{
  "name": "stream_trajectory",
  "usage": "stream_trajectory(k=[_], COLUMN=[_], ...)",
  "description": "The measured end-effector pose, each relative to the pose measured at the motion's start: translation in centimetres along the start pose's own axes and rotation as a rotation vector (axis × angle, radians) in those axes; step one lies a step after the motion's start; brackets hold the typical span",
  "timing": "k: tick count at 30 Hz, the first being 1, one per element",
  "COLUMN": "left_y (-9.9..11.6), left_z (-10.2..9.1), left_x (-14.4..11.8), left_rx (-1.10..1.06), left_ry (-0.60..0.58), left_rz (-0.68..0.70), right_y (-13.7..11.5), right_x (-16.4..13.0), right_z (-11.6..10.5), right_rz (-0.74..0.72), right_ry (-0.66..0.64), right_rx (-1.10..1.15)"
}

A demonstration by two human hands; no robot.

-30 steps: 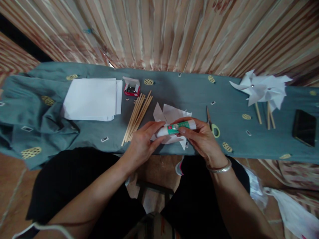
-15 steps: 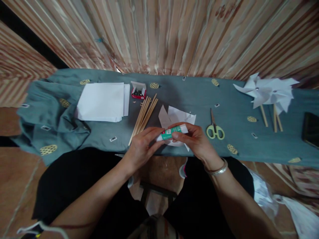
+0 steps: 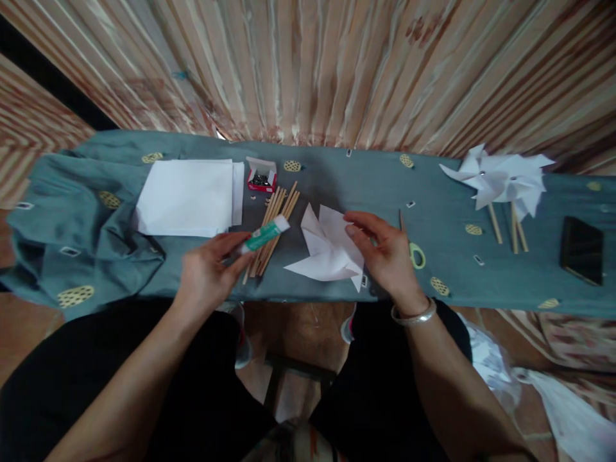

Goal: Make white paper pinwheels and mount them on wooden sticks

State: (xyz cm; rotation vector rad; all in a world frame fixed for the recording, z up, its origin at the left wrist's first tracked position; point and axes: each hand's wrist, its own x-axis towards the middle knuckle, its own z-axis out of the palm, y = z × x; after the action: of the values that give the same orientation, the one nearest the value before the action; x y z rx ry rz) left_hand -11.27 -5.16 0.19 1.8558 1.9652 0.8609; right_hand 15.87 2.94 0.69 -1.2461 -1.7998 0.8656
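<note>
My left hand (image 3: 209, 269) grips a green-and-white glue stick (image 3: 264, 235) by one end, its white end pointing up and to the right over a bundle of thin wooden sticks (image 3: 269, 247). My right hand (image 3: 385, 256) is at the right edge of a white paper pinwheel (image 3: 330, 253) lying on the cloth. Its thumb and fingers are slightly apart over the paper; I cannot tell whether they touch it. Partly behind that hand lie scissors (image 3: 417, 255) with light green handles.
A stack of white paper (image 3: 185, 199) lies at the left, beside an open red box (image 3: 262, 176) of small metal pieces. Finished pinwheels (image 3: 503, 176) on sticks lie at the right, near a black phone (image 3: 582, 249). A green cloth (image 3: 433, 192) covers the narrow table before a curtain.
My right hand has let go of the glue stick and moved to the pinwheel's right side. My left hand has carried the glue stick left and up, uncovering the pinwheel.
</note>
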Motion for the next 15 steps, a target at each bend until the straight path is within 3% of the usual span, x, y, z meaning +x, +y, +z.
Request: stream_trajectory(k=[3, 6, 9, 12, 15], left_y=[-2.1, -3.4, -4.0, -3.8, -2.0], left_z=[-0.8, -0.9, -0.9, -1.2, -1.3], left_x=[0.3, 0.4, 0.2, 0.2, 0.8], left_rx=[0.150, 0.291, 0.366, 0.421, 0.404], left_ry=[0.038, 0.025, 0.026, 0.045, 0.149], left_rz=[-0.022, -0.003, 0.036, 0.085, 0.177], right_y=[1.8, 3.0, 3.6, 3.8, 4.2], right_x=[1.6, 3.0, 3.5, 3.1, 2.4], right_z=[-0.6, -0.2, 0.1, -0.5, -1.3], right_rz=[-0.175, -0.286, -0.304, -0.281, -0.269], right_ry=[0.052, 0.005, -0.026, -0.019, 0.002], right_rx=[-0.300, -0.401, -0.446, -0.473, -0.455])
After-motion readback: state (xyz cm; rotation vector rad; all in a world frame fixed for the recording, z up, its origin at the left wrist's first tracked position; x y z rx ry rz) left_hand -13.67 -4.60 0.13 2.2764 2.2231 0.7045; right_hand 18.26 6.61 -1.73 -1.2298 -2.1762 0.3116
